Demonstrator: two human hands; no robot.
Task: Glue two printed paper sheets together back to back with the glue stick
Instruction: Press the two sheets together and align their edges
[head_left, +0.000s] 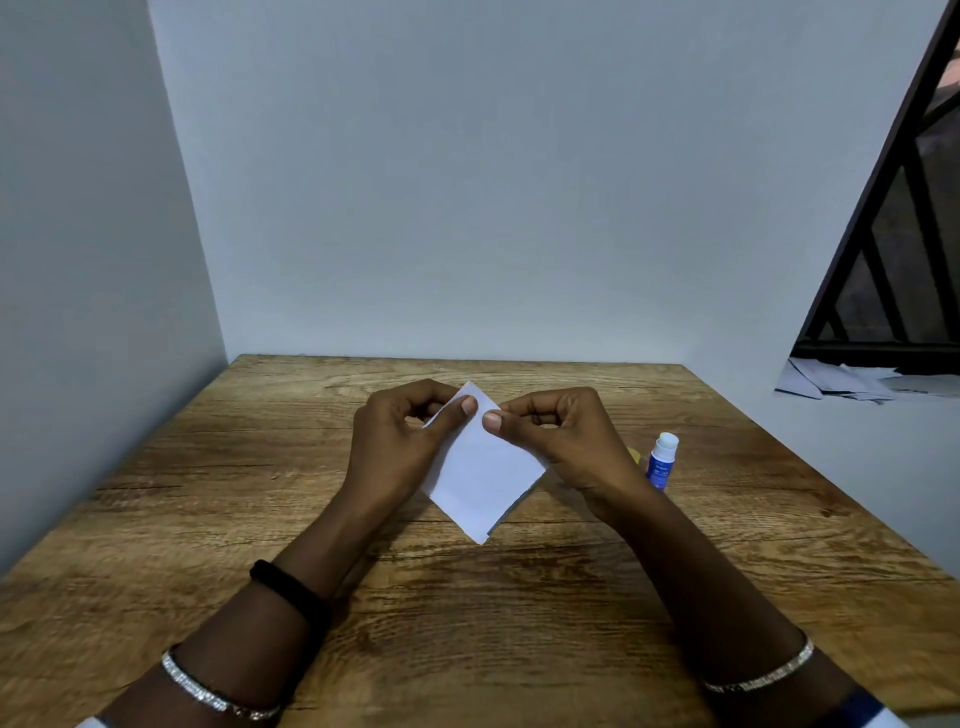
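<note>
Both of my hands hold a small stack of white paper sheets (480, 470) above the middle of the wooden table (260, 519), turned like a diamond with one corner pointing toward me. My left hand (402, 436) pinches the upper left edge, thumb on top. My right hand (558, 436) pinches the upper right edge beside it. At the lower right edge two layers show, lying on each other. The blue glue stick (661, 462) stands upright and uncapped on the table, just right of my right wrist. A small yellow piece (634, 455), partly hidden by my wrist, lies beside it.
Pale walls close the table at the back and left. At the right, a ledge holds scattered papers (852, 384) under a dark window grille (893, 260). Bangles and a black band sit on my wrists.
</note>
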